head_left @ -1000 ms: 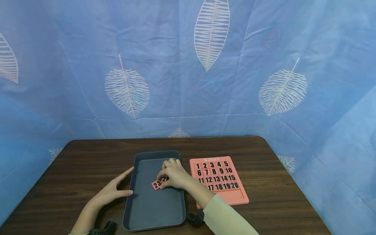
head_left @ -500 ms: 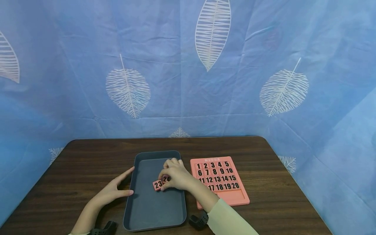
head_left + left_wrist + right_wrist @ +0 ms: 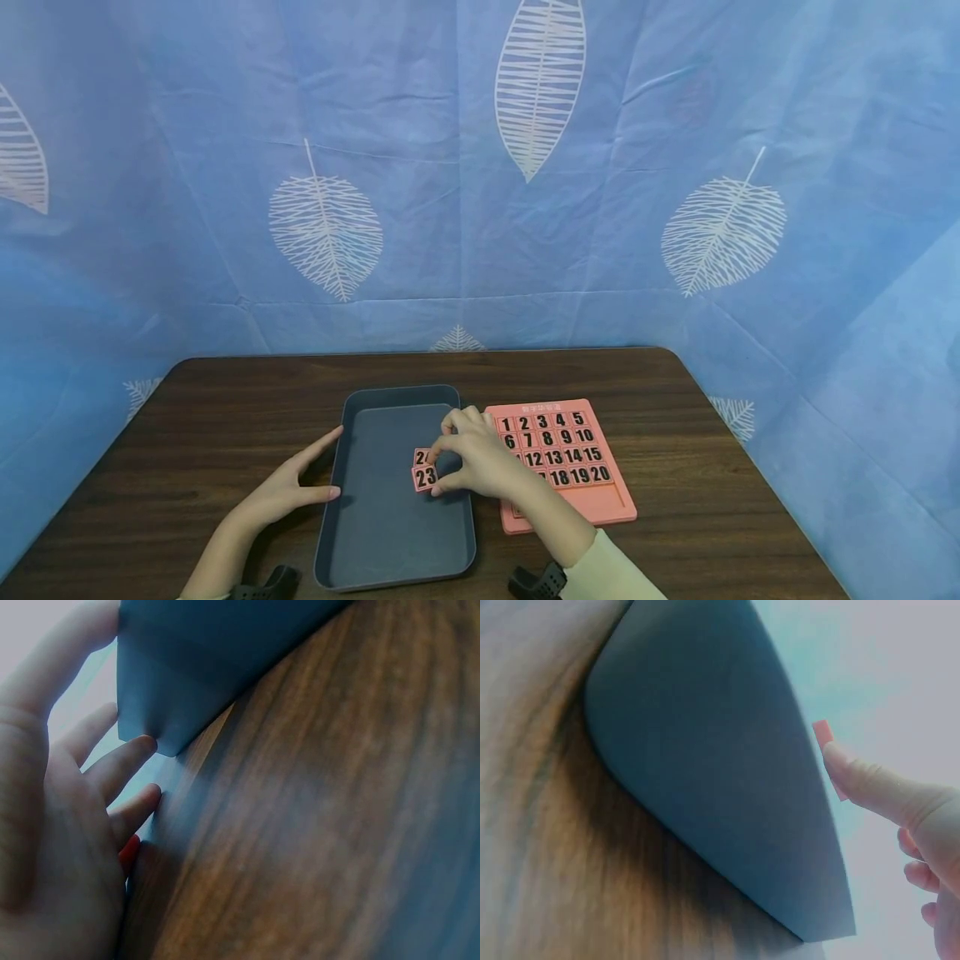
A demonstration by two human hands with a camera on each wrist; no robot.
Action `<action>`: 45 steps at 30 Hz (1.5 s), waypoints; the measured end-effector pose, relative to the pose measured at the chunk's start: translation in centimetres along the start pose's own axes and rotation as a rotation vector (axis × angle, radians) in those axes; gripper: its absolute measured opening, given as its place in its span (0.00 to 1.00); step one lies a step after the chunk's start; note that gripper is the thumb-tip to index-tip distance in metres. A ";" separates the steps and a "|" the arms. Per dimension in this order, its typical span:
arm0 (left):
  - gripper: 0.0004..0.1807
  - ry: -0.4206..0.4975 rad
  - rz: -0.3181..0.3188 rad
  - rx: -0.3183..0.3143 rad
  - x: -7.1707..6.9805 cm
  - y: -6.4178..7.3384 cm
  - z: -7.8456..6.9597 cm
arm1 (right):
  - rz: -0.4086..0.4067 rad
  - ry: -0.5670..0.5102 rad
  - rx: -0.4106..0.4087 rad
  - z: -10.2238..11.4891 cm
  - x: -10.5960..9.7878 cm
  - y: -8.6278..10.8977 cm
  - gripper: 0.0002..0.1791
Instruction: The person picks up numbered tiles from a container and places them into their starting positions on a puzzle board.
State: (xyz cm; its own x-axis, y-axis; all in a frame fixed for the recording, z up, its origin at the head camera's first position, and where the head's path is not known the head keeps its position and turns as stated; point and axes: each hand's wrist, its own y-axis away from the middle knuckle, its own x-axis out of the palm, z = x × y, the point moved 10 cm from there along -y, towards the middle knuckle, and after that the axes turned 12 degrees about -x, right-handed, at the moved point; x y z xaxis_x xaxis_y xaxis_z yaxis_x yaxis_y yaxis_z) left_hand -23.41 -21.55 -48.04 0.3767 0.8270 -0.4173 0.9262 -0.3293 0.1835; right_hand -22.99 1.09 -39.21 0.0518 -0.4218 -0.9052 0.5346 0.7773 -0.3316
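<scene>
In the head view my right hand [image 3: 480,458] is over the right side of a dark grey tray [image 3: 390,542]. Its thumb and index finger pinch at two pink number tiles, a 23 tile [image 3: 423,477] and, partly covered by the index finger, a 24 tile [image 3: 420,457]. From the right wrist, the thumb lies on a red-pink tile edge [image 3: 822,733] just above the tray's rim; which tile this is, I cannot tell. My left hand [image 3: 281,492] spreads thumb and index finger against the tray's left wall, also seen at the left wrist.
A pink number board [image 3: 592,504] lies right of the tray, with rows of numbered tiles in it, partly behind the right forearm. Everything rests on a dark wooden table [image 3: 712,533]. A blue leaf-patterned cloth [image 3: 450,233] hangs behind it.
My right hand has moved right, and the 23 tile has come along with it, now sitting just below the 24 tile. My left hand and the tray have stayed put.
</scene>
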 end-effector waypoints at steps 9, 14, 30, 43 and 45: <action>0.44 -0.005 -0.011 0.019 -0.1 0.1 -0.2 | -0.060 -0.017 0.023 -0.5 -2.0 3.1 0.16; 0.43 -0.004 -0.010 0.023 -0.1 0.1 -0.2 | -0.085 -0.016 0.043 -1.1 -3.0 5.3 0.16; 0.43 0.005 -0.008 0.019 -0.2 0.1 -0.1 | -0.154 0.031 0.117 -4.3 -4.9 11.5 0.18; 0.44 -0.002 -0.014 0.007 -0.3 0.0 -0.1 | -0.126 -0.008 0.179 -6.6 -4.8 14.9 0.17; 0.44 -0.004 -0.015 0.006 -0.3 -0.1 -0.1 | -0.116 -0.010 0.191 -7.0 -4.9 15.3 0.17</action>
State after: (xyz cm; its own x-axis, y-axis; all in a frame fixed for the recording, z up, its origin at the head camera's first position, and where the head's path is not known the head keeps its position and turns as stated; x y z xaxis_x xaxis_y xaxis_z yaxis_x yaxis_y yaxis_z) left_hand -23.58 -21.76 -47.81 0.3630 0.8301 -0.4233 0.9317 -0.3200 0.1715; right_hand -20.95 18.33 -41.69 -0.0112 -0.5085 -0.8610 0.6877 0.6212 -0.3758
